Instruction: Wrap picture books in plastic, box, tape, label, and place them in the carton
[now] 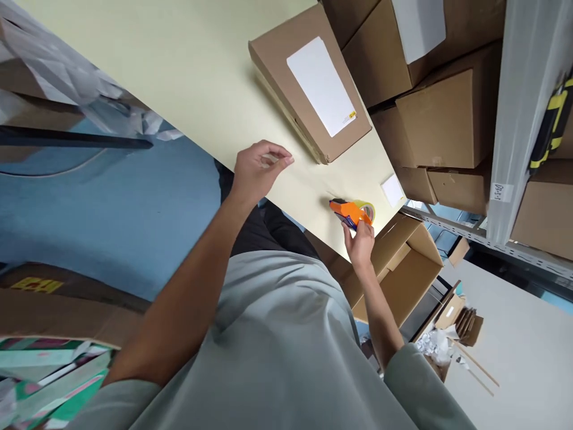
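My right hand (360, 243) is closed around an orange and blue tape gun (349, 212), which carries a yellow-edged roll of tape (367, 210). It is held just over the front part of the pale yellow table (179, 65). My left hand (262, 170) is over the table edge, its thumb and forefinger pinched together; whatever may be between them is too small to make out. Beyond both hands lies a closed brown cardboard box (277, 45) with a large white label (320, 83) on top. Neither hand touches the box.
Stacked cardboard boxes (441, 119) fill the metal shelf (514, 119) behind the table. A small white card (393, 190) lies by the table's far edge. An open cardboard box (409, 280) stands to the right. Plastic wrapping (85, 83) hangs at the left.
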A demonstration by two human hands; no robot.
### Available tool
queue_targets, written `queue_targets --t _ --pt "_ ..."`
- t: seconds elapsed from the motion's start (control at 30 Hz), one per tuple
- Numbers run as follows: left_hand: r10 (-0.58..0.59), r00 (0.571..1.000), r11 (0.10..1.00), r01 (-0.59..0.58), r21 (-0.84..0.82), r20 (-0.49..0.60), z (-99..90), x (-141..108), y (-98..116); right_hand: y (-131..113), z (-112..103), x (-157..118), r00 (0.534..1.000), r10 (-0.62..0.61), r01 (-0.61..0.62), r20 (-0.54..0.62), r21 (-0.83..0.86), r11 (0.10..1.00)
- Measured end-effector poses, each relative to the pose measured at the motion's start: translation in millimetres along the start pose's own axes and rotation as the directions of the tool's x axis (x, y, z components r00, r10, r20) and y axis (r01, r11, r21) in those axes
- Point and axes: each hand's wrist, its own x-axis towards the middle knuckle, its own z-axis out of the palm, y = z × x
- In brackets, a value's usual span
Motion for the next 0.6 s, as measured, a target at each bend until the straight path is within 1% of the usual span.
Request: queue_targets --t 0.1,0.23,0.33,0.47,0.53,0.6 --pt "-0.008 1.0 0.998 0.008 -0.057 -0.001 12.6 17.8 -18.1 -0.7 17.8 11.3 0.997 0.03 -0.03 -0.073 -0.007 1.0" --pt "-0.029 0.999 0.992 0.026 -0.125 -0.027 22.9 30.9 -32.4 -1.7 32.1 20.5 0.995 0.069 -0.069 -0.076 0.007 0.998" --pt "-0.038 0.998 0.988 0.031 -0.15 -0.048 30.1 35.9 -35.0 -2.5 40.4 23.6 0.992 0.098 -0.098 -0.085 -0.001 0.995" --pt "-0.044 0.995 0.99 0.032 -0.14 -0.089 43.1 38.5 -33.9 -5.6 47.9 24.5 0.99 0.115 -0.115 -0.085 0.005 0.993" --pt "-0.077 0.99 0.983 0.056 -0.174 -0.121 51.7 36.2 -33.6 -8.8 50.5 24.2 0.989 0.132 -0.132 -0.07 0.014 0.991" --pt "-0.115 0.978 0.977 0.078 -0.201 -0.176 62.8 31.0 -32.9 -13.2 52.5 23.8 0.987 0.149 -0.147 -0.056 0.032 0.989"
